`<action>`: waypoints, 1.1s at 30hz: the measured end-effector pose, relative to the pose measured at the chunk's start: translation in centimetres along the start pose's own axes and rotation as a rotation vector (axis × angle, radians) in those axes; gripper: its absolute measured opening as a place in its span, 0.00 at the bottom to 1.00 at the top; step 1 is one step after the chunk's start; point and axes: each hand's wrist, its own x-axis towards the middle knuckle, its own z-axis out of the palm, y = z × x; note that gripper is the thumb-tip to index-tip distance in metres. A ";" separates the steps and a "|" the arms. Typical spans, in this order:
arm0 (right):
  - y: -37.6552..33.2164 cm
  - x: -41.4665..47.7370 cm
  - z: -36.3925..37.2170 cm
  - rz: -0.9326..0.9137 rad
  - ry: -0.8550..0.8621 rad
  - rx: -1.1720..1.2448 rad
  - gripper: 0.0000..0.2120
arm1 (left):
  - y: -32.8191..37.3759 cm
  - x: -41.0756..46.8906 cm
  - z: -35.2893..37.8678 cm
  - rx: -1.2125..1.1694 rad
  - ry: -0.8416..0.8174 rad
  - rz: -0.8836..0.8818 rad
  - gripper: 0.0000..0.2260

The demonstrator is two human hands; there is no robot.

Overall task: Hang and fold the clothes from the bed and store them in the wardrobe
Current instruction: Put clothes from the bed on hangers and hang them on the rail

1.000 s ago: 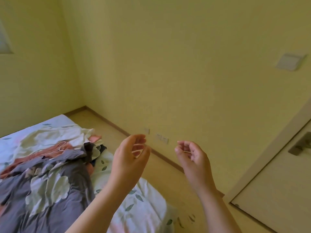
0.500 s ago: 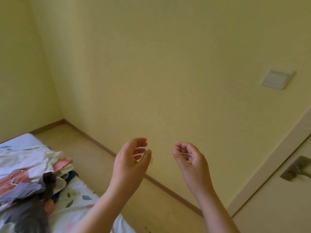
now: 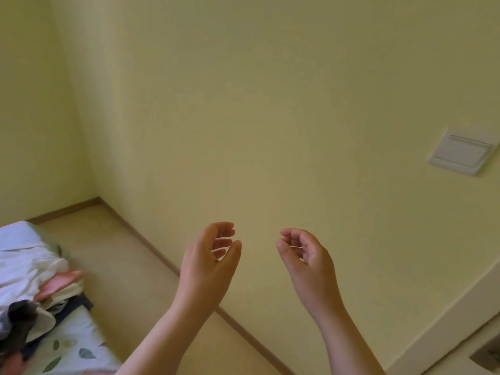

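Note:
A pile of clothes (image 3: pixel 32 280), white, pink and dark grey, lies on the bed (image 3: pixel 70 350) at the lower left edge of the view. My left hand (image 3: pixel 208 263) is raised in front of the wall, fingers loosely curled, holding nothing. My right hand (image 3: pixel 305 261) is raised beside it, a short gap apart, fingers also loosely curled and empty. Both hands are well to the right of the clothes and touch nothing. No wardrobe is in view.
A pale yellow wall (image 3: pixel 270 104) fills most of the view, with a light switch (image 3: pixel 460 152) at the right. A strip of beige floor (image 3: pixel 130 280) runs between bed and wall. A door frame (image 3: pixel 446 328) and door handle (image 3: pixel 487 355) show at the lower right.
The view has swung to the right and up, so most of the bed and clothes have slid out at the left. Both hands keep the same raised, empty pose.

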 end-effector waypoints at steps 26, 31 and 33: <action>5.7 25.2 10.2 -0.116 -0.420 0.079 0.06 | -5.7 20.0 4.0 0.176 0.359 -0.082 0.12; 6.3 28.1 15.9 -0.097 -0.574 0.133 0.06 | -8.3 22.8 1.4 0.249 0.461 -0.160 0.12; 6.6 29.7 18.2 -0.102 -0.624 0.163 0.06 | -9.2 24.1 0.5 0.273 0.507 -0.175 0.11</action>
